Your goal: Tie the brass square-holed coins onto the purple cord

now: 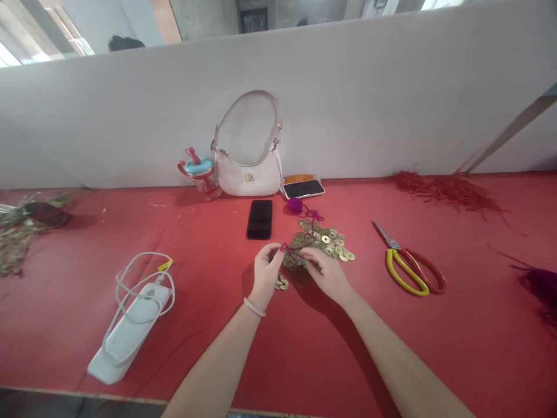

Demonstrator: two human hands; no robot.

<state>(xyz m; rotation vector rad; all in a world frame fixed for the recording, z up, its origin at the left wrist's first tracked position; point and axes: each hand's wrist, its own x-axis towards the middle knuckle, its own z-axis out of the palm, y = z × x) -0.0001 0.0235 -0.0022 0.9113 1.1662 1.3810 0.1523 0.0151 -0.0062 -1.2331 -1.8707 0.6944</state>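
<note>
My left hand (267, 270) is closed in a pinch on purple yarn (285, 248), with a beaded bracelet on its wrist. Close beside it, my right hand (324, 271) also has its fingers pinched together on the yarn. Around and beneath the fingers lies a pile of brass coins (333, 241) with holes in them. A couple of coins (282, 283) hang or lie just below my left hand; I cannot tell which. From the hands the yarn runs over the pile to a small purple ball (295, 205) behind it.
Scissors (404, 261) with yellow and red handles lie at right. A black phone (260, 219), another phone (303, 188), a white handbag (249, 174) and a cup (204, 180) stand or lie behind. A white power strip (130, 331) with cable is at left; red strands (448, 190) lie back right.
</note>
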